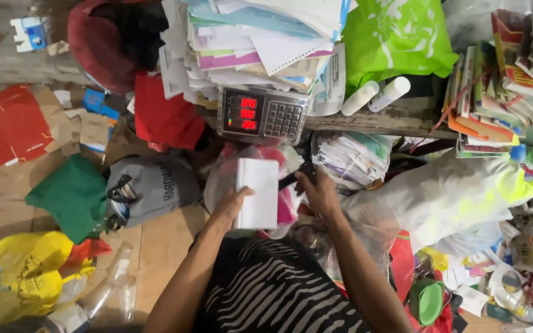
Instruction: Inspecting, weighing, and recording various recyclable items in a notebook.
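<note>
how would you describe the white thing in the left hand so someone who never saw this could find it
Start at the weighing scale with red glowing digits on the shelf edge under the tall paper stack. Just below it, the left hand holds a white book-shaped block upright over a clear bag. It is the only plain, blank white rectangle; everything around it is coloured or printed.

Beyond the hands, a worn wooden counter carries a digital scale, stacked papers, two white cylinders, a green bag and piled books.
</note>
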